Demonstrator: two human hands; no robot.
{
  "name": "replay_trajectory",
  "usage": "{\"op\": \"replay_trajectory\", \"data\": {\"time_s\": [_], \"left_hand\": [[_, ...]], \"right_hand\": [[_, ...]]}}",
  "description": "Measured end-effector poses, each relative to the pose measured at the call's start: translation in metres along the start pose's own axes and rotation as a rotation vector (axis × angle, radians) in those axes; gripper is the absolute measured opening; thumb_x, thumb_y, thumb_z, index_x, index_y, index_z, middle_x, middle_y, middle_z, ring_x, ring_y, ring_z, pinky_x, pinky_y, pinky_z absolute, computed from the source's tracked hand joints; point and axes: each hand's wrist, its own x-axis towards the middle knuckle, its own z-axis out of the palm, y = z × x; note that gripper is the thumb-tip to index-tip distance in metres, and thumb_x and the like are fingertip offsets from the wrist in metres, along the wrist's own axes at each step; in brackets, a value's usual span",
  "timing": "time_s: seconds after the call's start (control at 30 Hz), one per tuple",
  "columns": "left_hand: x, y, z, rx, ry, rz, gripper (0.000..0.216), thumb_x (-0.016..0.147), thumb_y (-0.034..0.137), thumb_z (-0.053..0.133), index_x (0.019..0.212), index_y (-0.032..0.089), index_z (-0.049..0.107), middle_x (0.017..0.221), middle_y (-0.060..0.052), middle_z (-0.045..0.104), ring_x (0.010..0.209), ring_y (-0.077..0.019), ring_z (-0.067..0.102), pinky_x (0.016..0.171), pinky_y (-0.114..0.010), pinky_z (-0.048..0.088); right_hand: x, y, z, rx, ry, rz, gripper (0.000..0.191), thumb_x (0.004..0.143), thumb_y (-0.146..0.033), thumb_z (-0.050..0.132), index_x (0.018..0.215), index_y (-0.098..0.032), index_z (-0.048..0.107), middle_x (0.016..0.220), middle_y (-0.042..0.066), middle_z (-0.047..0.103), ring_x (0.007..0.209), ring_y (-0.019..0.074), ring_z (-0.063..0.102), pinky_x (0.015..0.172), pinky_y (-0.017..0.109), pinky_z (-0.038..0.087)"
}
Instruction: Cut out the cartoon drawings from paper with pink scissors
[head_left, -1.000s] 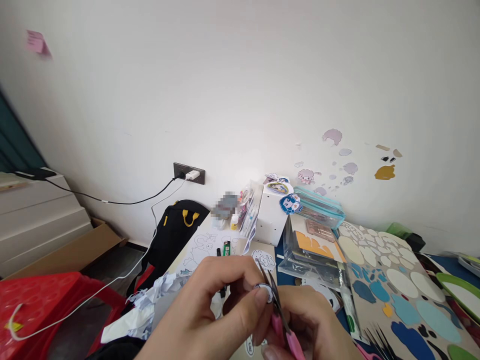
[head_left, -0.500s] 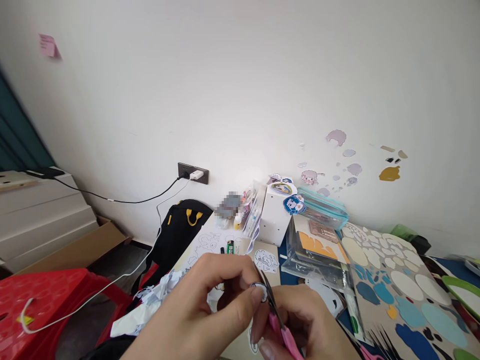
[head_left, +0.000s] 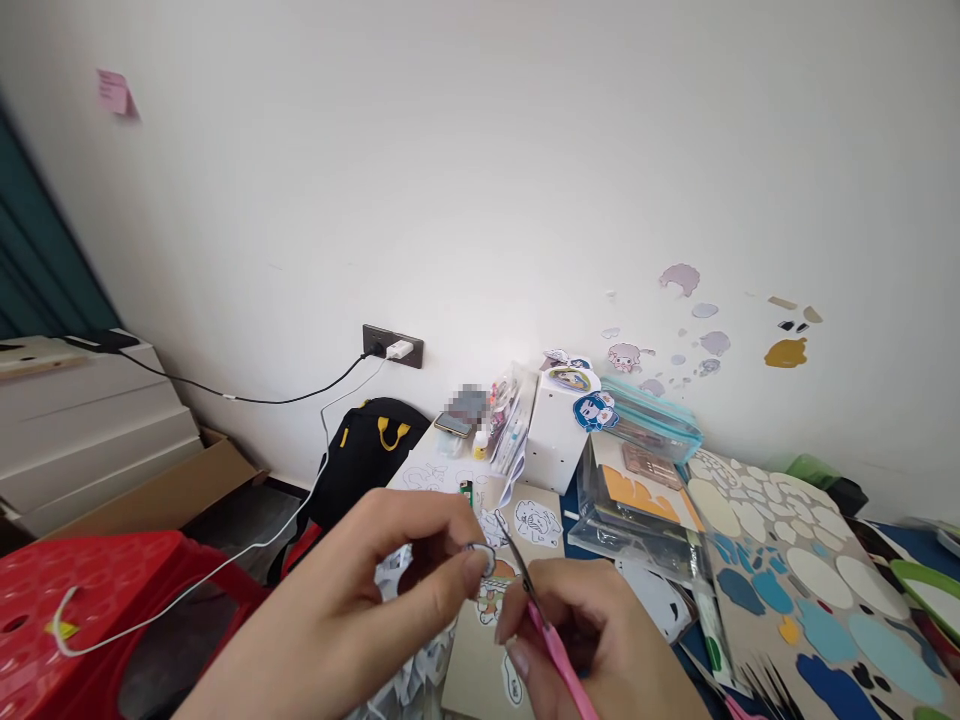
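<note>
My left hand (head_left: 390,580) pinches a small white paper cutout (head_left: 482,556) between thumb and forefinger, low in the middle of the view. My right hand (head_left: 592,630) is closed round pink-handled scissors (head_left: 541,625), whose thin blades point up and left, their tips just right of the cutout. Beneath both hands lies a brown card (head_left: 487,640) with printed cartoon stickers, and white paper scraps (head_left: 401,570) lie to its left.
A white box (head_left: 553,435), a clear plastic case (head_left: 637,500) and a board of cut paper shapes (head_left: 787,560) fill the table to the right. A black bag (head_left: 367,450), a charger cable (head_left: 300,400), a red stool (head_left: 97,590) and a cardboard box (head_left: 165,495) stand on the left.
Both hands have shifted slightly left and apart. The cutout has come away from the scissor blades, which have tilted further to the left. The view has drifted left.
</note>
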Motion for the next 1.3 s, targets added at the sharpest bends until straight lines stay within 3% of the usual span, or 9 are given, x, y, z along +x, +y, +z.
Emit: {"op": "replay_trajectory", "data": {"time_s": [0.07, 0.13, 0.27, 0.37, 0.47, 0.57, 0.8, 1.03, 1.3], "left_hand": [[0.0, -0.003, -0.008, 0.037, 0.11, 0.019, 0.014, 0.078, 0.038, 0.067, 0.085, 0.027, 0.07, 0.084, 0.001, 0.073, 0.076, -0.0177, 0.066, 0.065, -0.019, 0.053], [0.002, -0.002, -0.017, 0.076, 0.103, 0.053, 0.013, 0.081, 0.039, 0.064, 0.081, 0.026, 0.068, 0.08, 0.001, 0.071, 0.071, -0.0165, 0.065, 0.063, -0.018, 0.051], [0.004, 0.006, -0.031, 0.181, -0.143, 0.089, 0.023, 0.091, 0.032, 0.052, 0.073, 0.024, 0.063, 0.071, 0.001, 0.066, 0.061, -0.0142, 0.059, 0.057, -0.02, 0.047], [0.004, 0.007, -0.03, 0.271, -0.267, 0.146, 0.023, 0.091, 0.026, 0.05, 0.078, 0.023, 0.068, 0.077, -0.002, 0.069, 0.072, -0.0175, 0.062, 0.066, -0.023, 0.049], [0.003, 0.003, -0.021, 0.345, -0.348, 0.213, 0.023, 0.09, 0.021, 0.05, 0.082, 0.023, 0.071, 0.078, -0.004, 0.071, 0.08, -0.02, 0.063, 0.074, -0.026, 0.05], [0.005, -0.003, -0.015, 0.431, -0.357, 0.205, 0.024, 0.088, 0.019, 0.051, 0.077, 0.022, 0.072, 0.077, -0.004, 0.071, 0.075, -0.0196, 0.064, 0.071, -0.026, 0.051], [0.005, -0.011, -0.019, 0.508, -0.276, 0.143, 0.026, 0.084, 0.025, 0.053, 0.071, 0.023, 0.075, 0.067, -0.004, 0.07, 0.065, -0.0185, 0.065, 0.065, -0.024, 0.05], [0.004, -0.014, -0.031, 0.586, -0.192, 0.01, 0.021, 0.081, 0.03, 0.058, 0.075, 0.025, 0.077, 0.07, -0.004, 0.074, 0.065, -0.02, 0.067, 0.061, -0.024, 0.05], [0.017, -0.01, -0.015, 0.544, -0.394, 0.064, 0.027, 0.09, 0.027, 0.052, 0.084, 0.026, 0.078, 0.084, -0.004, 0.078, 0.078, -0.0219, 0.071, 0.073, -0.027, 0.051]], "right_hand": [[0.008, 0.007, 0.006, -0.291, 0.054, -0.163, 0.017, 0.067, -0.007, 0.055, 0.074, -0.019, 0.065, 0.06, -0.004, 0.054, 0.05, 0.0115, 0.049, 0.046, 0.019, 0.036], [0.014, 0.015, 0.015, -0.522, 0.136, -0.298, 0.024, 0.065, -0.005, 0.055, 0.08, -0.019, 0.068, 0.067, -0.001, 0.063, 0.054, 0.0144, 0.057, 0.049, 0.021, 0.04], [0.023, 0.028, 0.035, -0.694, 0.218, -0.331, 0.029, 0.07, -0.009, 0.055, 0.093, -0.017, 0.07, 0.083, 0.008, 0.07, 0.066, 0.0273, 0.067, 0.055, 0.032, 0.045], [0.026, 0.029, 0.044, -0.8, 0.239, -0.318, 0.025, 0.071, -0.007, 0.056, 0.089, -0.018, 0.069, 0.081, 0.008, 0.069, 0.065, 0.0301, 0.067, 0.053, 0.034, 0.044], [0.028, 0.026, 0.047, -0.859, 0.245, -0.296, 0.022, 0.072, -0.006, 0.059, 0.086, -0.02, 0.068, 0.08, 0.005, 0.068, 0.066, 0.0285, 0.068, 0.053, 0.033, 0.044], [0.028, 0.021, 0.048, -0.89, 0.247, -0.266, 0.022, 0.071, -0.007, 0.063, 0.087, -0.022, 0.068, 0.08, 0.003, 0.069, 0.066, 0.0269, 0.069, 0.053, 0.032, 0.045], [0.029, 0.013, 0.05, -0.942, 0.215, -0.215, 0.02, 0.068, -0.008, 0.068, 0.083, -0.021, 0.069, 0.079, 0.002, 0.071, 0.063, 0.0261, 0.07, 0.049, 0.031, 0.045], [0.029, 0.012, 0.049, -0.987, 0.23, -0.22, 0.021, 0.068, -0.008, 0.066, 0.085, -0.02, 0.071, 0.078, 0.004, 0.071, 0.062, 0.027, 0.07, 0.047, 0.031, 0.046], [0.028, 0.016, 0.05, -1.038, 0.329, -0.263, 0.025, 0.064, -0.001, 0.062, 0.08, -0.019, 0.069, 0.075, 0.006, 0.069, 0.059, 0.0258, 0.068, 0.049, 0.031, 0.048]]}}
